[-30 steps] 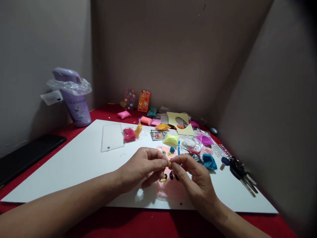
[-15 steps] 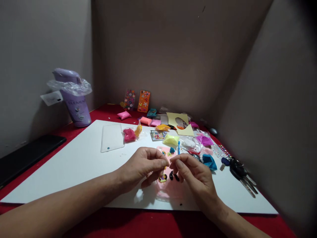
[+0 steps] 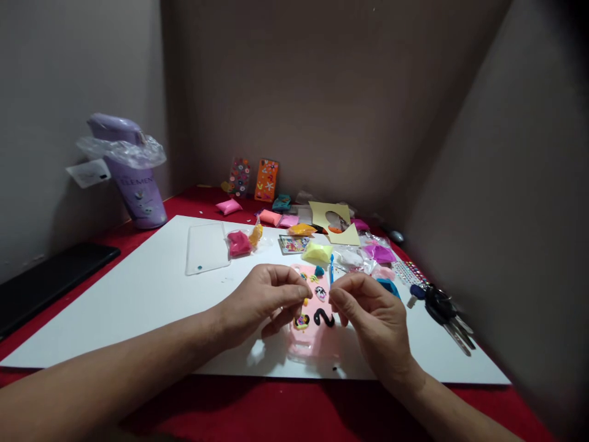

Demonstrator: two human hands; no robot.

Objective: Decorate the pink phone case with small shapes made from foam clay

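A pink phone case with small clay decorations and a black squiggle lies on the white board in front of me. My left hand hovers just left of the case, fingers pinched together over a tiny yellow bit. My right hand is just right of the case, thumb and forefinger pinched; what they hold is too small to make out. A small blue tool lies beyond the case.
Several small bags of coloured clay lie across the far side of the board, with a clear phone case. A purple cup stands far left, keys at right. Decorated cases lean on the back wall.
My two hands have drawn apart from a joined pinch above the case. The black squiggle and other decorations on the pink case now show between them. The view shifted slightly.
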